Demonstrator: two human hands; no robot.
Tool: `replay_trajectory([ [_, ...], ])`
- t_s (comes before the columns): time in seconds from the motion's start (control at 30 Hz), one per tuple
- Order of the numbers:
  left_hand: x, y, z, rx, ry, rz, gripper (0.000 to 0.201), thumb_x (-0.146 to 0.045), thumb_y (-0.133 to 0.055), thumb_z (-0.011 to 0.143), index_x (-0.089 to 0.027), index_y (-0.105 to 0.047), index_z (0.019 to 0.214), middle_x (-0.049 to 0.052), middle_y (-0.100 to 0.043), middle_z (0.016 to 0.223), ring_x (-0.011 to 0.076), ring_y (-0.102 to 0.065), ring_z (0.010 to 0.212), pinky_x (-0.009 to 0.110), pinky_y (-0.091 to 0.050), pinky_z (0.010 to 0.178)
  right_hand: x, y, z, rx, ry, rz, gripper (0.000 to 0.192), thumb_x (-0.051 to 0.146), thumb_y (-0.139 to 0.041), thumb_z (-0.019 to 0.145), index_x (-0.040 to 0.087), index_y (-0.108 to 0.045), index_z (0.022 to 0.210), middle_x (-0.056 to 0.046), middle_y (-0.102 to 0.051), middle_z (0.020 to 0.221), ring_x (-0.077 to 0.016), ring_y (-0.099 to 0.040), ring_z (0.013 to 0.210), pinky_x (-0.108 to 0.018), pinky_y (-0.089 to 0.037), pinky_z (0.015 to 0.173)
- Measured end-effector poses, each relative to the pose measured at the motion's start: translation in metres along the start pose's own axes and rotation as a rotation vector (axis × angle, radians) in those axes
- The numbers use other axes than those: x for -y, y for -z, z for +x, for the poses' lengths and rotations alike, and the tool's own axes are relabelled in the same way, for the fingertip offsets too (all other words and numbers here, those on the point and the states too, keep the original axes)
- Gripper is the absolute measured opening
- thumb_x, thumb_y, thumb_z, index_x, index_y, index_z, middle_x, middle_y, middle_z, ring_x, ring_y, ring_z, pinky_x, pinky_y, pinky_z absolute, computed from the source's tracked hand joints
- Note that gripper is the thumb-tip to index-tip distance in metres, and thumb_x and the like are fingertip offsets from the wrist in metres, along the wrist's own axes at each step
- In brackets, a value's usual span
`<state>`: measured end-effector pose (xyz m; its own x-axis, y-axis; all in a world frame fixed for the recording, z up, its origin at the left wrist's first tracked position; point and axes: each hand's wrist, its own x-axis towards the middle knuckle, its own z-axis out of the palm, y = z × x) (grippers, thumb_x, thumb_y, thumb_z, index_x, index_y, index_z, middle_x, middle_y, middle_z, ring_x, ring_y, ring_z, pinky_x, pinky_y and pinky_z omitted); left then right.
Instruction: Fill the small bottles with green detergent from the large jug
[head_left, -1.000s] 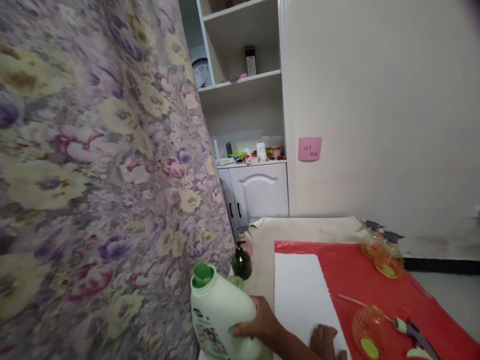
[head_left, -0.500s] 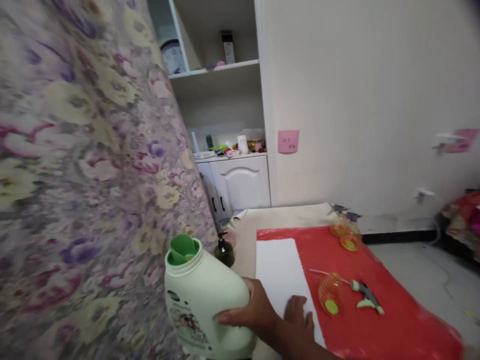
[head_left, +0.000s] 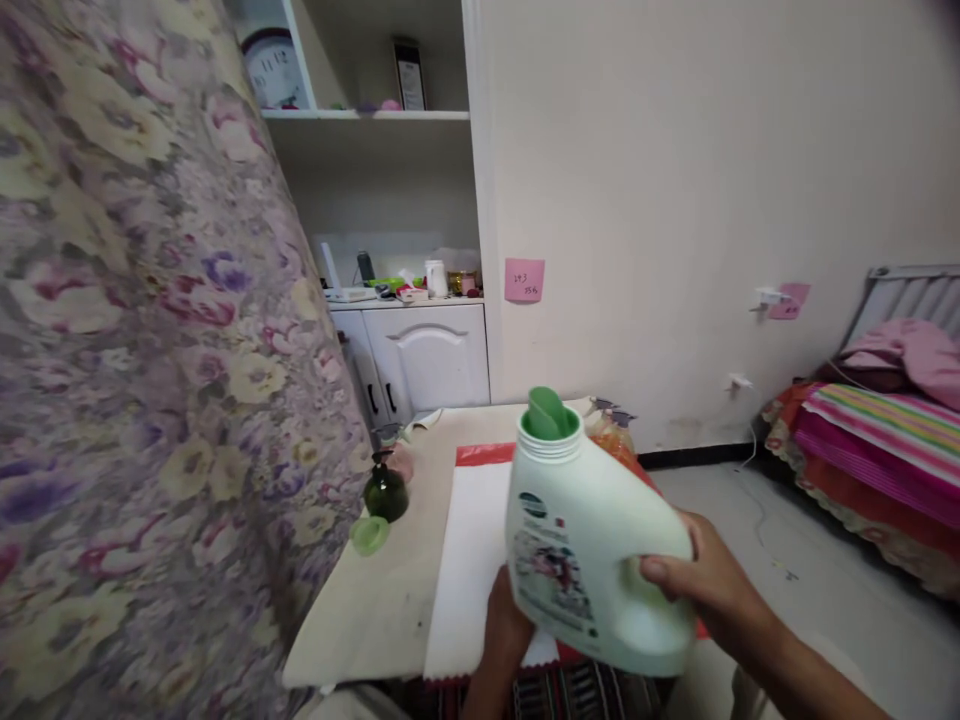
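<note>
A pale green detergent jug [head_left: 592, 560] with a printed label is held up over the table, its cap off and a green pour spout [head_left: 546, 415] showing. My right hand [head_left: 712, 590] grips the jug's handle from the right, thumb on the front. My left hand [head_left: 504, 620] holds the jug's lower left side from behind, fingers partly hidden. A loose green cap [head_left: 370, 534] lies on the beige table [head_left: 382, 610] to the left, next to a dark green pump bottle [head_left: 385, 492].
A white sheet [head_left: 469, 570] lies on a red mat [head_left: 484, 454]; an orange spray bottle [head_left: 611, 428] peeks out behind the jug. A floral curtain [head_left: 135, 380] fills the left. White cupboard [head_left: 427, 350] and shelves stand behind; a bed [head_left: 877, 430] is at right.
The jug has been lifted from the table's left edge and carried right, over the white sheet. The left hand left the sheet and now holds the jug. The view turned right.
</note>
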<state>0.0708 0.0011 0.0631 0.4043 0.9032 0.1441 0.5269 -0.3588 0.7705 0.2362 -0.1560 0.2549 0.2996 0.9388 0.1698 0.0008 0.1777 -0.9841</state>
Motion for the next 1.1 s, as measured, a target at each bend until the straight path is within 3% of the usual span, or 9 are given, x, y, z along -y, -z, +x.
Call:
replay_trajectory([
  [0.07,0.010,-0.004,0.004,-0.008,-0.112,-0.054,0.025,-0.024,-0.054,0.080,-0.018,-0.065,0.101,0.008,-0.068,0.101,0.0221,-0.062,0.093,0.036,-0.051,0.086,0.002,0.034,-0.008,-0.045,-0.024,-0.124,0.050,0.047,-0.077,0.057,0.011,-0.068,0.091,-0.001,-0.064,0.063,-0.0133,-0.052,0.052,-0.020,-0.042,0.043],
  [0.17,0.025,-0.012,0.010,-0.065,-0.251,-0.009,0.028,-0.019,-0.049,0.077,-0.019,-0.063,0.102,0.007,-0.066,0.098,0.0204,-0.062,0.085,0.036,-0.052,0.083,0.003,0.078,-0.011,-0.090,-0.067,-0.349,0.050,0.052,-0.074,0.058,0.012,-0.069,0.087,-0.004,-0.067,0.067,-0.0173,-0.057,0.055,-0.024,-0.046,0.047],
  [0.37,0.036,-0.019,0.014,-0.076,-0.237,-0.033,0.027,-0.025,-0.050,0.080,-0.022,-0.062,0.105,0.006,-0.065,0.101,0.0206,-0.062,0.087,0.035,-0.053,0.083,0.003,0.136,-0.002,-0.138,-0.094,-0.669,0.042,0.055,-0.068,0.065,0.017,-0.070,0.080,-0.006,-0.069,0.070,-0.0211,-0.061,0.058,-0.026,-0.047,0.047],
  [0.63,0.029,-0.012,0.017,-0.087,-0.199,-0.126,0.027,-0.035,-0.056,0.079,-0.024,-0.064,0.102,0.005,-0.068,0.096,0.0203,-0.063,0.079,0.036,-0.055,0.079,0.015,0.151,0.019,-0.003,-0.108,-0.678,0.034,0.050,-0.064,0.069,0.020,-0.072,0.085,-0.011,-0.071,0.078,-0.0288,-0.065,0.071,-0.031,-0.047,0.056],
  [0.83,0.011,-0.003,0.018,-0.080,-0.151,-0.181,0.026,-0.036,-0.058,0.080,-0.022,-0.064,0.101,0.005,-0.067,0.098,0.0206,-0.064,0.085,0.036,-0.055,0.082,0.007,0.164,0.040,0.111,-0.087,-0.900,0.029,0.048,-0.067,0.068,0.021,-0.064,0.076,-0.007,-0.067,0.074,-0.0246,-0.062,0.069,-0.029,-0.047,0.059],
  [0.9,-0.001,-0.002,0.020,-0.095,-0.156,-0.196,0.028,-0.037,-0.058,0.081,-0.022,-0.063,0.104,0.007,-0.066,0.104,0.0218,-0.064,0.092,0.038,-0.054,0.086,0.004,0.166,0.045,0.131,-0.091,-0.932,0.032,0.044,-0.070,0.066,0.020,-0.065,0.087,-0.006,-0.069,0.081,-0.0243,-0.064,0.074,-0.027,-0.048,0.063],
  [1.0,-0.023,-0.004,0.025,-0.069,-0.214,-0.212,0.033,-0.035,-0.059,0.082,-0.022,-0.061,0.112,0.008,-0.064,0.115,0.0231,-0.061,0.105,0.040,-0.050,0.095,0.003,0.165,0.050,0.167,-0.093,-0.904,0.056,0.039,-0.074,0.063,0.021,-0.063,0.115,-0.008,-0.070,0.108,-0.0266,-0.065,0.094,-0.028,-0.050,0.079],
  [1.1,-0.046,-0.010,0.032,-0.007,-0.266,-0.229,0.041,-0.034,-0.062,0.080,-0.024,-0.058,0.119,0.008,-0.061,0.124,0.0243,-0.055,0.117,0.042,-0.043,0.103,0.004,0.162,0.054,0.228,-0.102,-0.848,0.060,0.036,-0.075,0.064,0.023,-0.062,0.121,-0.009,-0.066,0.120,-0.0289,-0.062,0.105,-0.029,-0.049,0.087],
])
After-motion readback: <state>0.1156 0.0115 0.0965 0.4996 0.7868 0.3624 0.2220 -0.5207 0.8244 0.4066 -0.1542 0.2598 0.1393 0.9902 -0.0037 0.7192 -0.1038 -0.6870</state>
